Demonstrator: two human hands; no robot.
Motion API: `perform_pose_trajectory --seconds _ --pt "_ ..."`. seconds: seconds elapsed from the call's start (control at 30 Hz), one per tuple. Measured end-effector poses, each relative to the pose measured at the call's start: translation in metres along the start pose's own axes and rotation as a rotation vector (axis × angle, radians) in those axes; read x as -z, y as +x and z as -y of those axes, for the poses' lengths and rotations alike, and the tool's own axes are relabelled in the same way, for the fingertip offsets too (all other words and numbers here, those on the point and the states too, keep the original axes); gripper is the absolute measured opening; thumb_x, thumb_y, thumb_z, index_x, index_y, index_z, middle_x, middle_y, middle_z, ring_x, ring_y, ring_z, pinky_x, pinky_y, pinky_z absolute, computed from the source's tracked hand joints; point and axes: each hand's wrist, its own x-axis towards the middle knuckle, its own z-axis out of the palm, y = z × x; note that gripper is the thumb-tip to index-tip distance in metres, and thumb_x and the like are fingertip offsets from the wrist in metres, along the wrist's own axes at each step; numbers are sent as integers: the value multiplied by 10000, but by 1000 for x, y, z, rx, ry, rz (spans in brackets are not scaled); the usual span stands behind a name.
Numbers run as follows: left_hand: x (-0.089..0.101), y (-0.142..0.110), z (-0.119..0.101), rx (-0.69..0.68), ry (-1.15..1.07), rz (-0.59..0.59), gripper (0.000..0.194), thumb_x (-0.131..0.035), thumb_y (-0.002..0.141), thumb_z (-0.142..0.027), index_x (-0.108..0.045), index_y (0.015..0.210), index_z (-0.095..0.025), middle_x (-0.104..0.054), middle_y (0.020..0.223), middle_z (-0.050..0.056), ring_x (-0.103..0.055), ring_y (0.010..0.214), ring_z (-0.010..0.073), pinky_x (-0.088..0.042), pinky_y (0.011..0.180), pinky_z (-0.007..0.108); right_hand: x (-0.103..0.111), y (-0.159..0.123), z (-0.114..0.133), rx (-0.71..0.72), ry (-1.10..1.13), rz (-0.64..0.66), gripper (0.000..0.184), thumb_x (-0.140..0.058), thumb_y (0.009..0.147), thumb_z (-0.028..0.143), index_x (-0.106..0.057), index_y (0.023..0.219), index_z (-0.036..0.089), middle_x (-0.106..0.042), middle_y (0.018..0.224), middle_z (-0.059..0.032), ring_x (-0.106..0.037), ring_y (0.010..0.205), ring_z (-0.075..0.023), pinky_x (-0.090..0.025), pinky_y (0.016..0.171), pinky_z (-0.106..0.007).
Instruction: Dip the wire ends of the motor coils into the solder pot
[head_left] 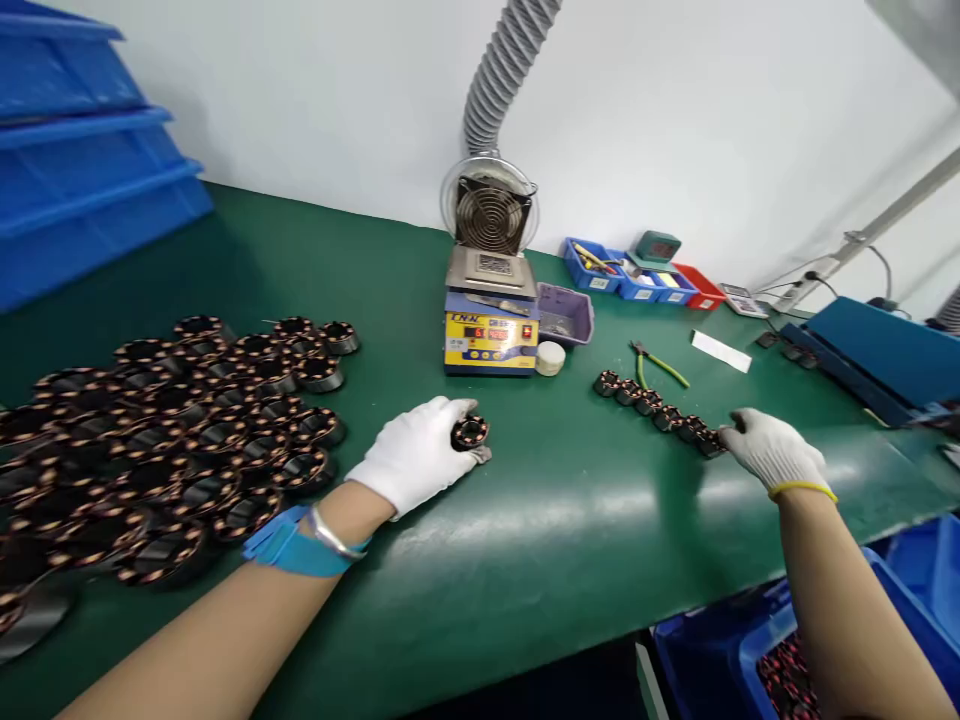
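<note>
My left hand (pixel 416 455), in a white glove with a blue wrist strap, is closed round a small round copper-wound coil (pixel 470 432) just above the green mat. To its left lies a big heap of like coils (pixel 180 440). My right hand (pixel 772 450), also gloved, rests at the near end of a diagonal row of several coils (pixel 652 403) and pinches the last coil there (pixel 709 441).
A yellow-blue solder pot (pixel 491 335) with a fan and grey exhaust hose stands at the back centre. Beside it are a purple tray (pixel 566 312), a white roll (pixel 550 357), green-handled cutters (pixel 658 364), small blue and red bins (pixel 637 275). Blue crates (pixel 82 150) stand far left; a blue bin (pixel 757 640) sits below the table edge.
</note>
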Motion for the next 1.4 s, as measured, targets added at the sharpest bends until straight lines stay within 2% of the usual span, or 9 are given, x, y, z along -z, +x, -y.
perform_pose_trajectory --seconds 0.1,0.2,0.37,0.6,0.8,0.97,1.07,1.23,1.4 --pt "-1 3 -1 17 14 -11 520 -605 714 -562 -613 1157 -290 -649 1113 38 -633 976 266 -488 777 324 -3 -37 63 195 184 -6 472 -530 797 491 -587 1233 320 -669 1127 -85 -632 1008 -283 -504 818 -411" --pt "-1 4 -5 36 16 -25 503 -615 703 -583 -632 1106 -282 -657 1057 45 -638 944 263 -482 758 315 -19 -81 143 692 386 247 523 -529 818 420 -469 1333 349 -614 1239 -29 -630 1018 -227 -512 832 -361" --pt "0 5 -5 24 58 -14 396 -550 763 -582 -663 945 -249 -652 903 56 -654 823 258 -469 665 314 -51 -107 227 1192 157 31 497 -403 877 240 -434 1374 227 -456 1413 -77 -549 1124 -263 -461 910 -389" --pt "-5 8 2 -3 5 -51 405 -615 706 -603 -670 957 -289 -653 928 24 -642 843 245 -464 676 308 -60 -85 221 1019 -12 47 294 -412 896 311 -649 1048 224 -661 1014 -90 -628 878 -263 -480 690 -357" --pt "-2 4 -3 31 -54 -81 389 -614 721 -559 -681 956 -256 -643 916 39 -638 853 237 -485 718 305 -64 -83 219 747 609 406 399 -568 830 355 -562 1226 314 -659 1141 -7 -638 993 -219 -515 846 -368" --pt "-10 0 -7 -31 -244 -321 428 -615 709 -307 -629 1125 -211 -615 1114 60 -625 988 214 -502 881 300 -75 -101 233 719 1106 650 467 -573 833 330 -517 1287 236 -643 1187 -40 -617 1071 -192 -510 925 -337" --pt "-19 -1 -6 -113 -398 -380 460 -564 734 -227 -579 1192 -187 -614 1221 52 -602 1093 192 -476 977 292 -83 -110 237 690 1264 551 504 -595 797 263 -507 1289 195 -635 1198 -59 -628 1049 -183 -523 914 -318" --pt "-18 0 -3 -41 -327 -311 493 -526 780 -244 -544 1263 -149 -643 1221 83 -611 1110 222 -471 980 313 -86 -111 237 720 1096 281 548 -644 742 243 -534 1277 198 -627 1207 -64 -630 1036 -198 -520 935 -335" --pt "-3 0 2 -40 -297 -112 323 -548 778 -297 -659 1067 -206 -724 978 47 -669 934 236 -513 821 312 -87 -110 233 744 1131 362 548 -633 753 242 -521 1287 192 -642 1179 -66 -647 1005 -190 -537 909 -319"
